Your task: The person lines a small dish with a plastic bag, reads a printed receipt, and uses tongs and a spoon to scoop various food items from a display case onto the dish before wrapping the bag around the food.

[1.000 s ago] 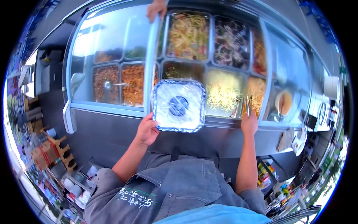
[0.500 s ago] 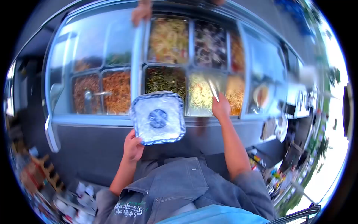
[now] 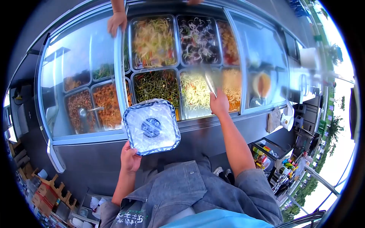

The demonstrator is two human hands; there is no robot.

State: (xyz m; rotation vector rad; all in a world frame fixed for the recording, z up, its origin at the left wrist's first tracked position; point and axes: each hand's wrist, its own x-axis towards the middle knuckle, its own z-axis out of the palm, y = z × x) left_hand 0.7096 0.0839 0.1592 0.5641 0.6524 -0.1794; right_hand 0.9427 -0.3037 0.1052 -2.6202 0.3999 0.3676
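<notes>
My left hand [image 3: 130,159] grips the lower left corner of a square plate [image 3: 161,138] with a blue patterned rim, covered in clear plastic. The plate is in front of the case, over its near edge. My right hand [image 3: 219,102] is closed on metal tongs [image 3: 210,83], which point up and left over a tray of pale shredded food [image 3: 194,91]. Left of that tray is one of dark green strips [image 3: 154,87]; to its right is one of orange-brown shreds [image 3: 231,97].
Another person's hand [image 3: 117,23] rests on the frame of the left glass panel [image 3: 76,53]. Behind lie trays of pale shredded vegetables [image 3: 154,40] and dark food with white strands [image 3: 197,40]. A right glass panel [image 3: 262,49] covers a round item. A cloth [image 3: 273,119] hangs at the right edge.
The camera view has turned, and the case appears shifted left. My right hand with the tongs has gone from the orange-brown tray to the pale shredded tray. The plate stays in my left hand.
</notes>
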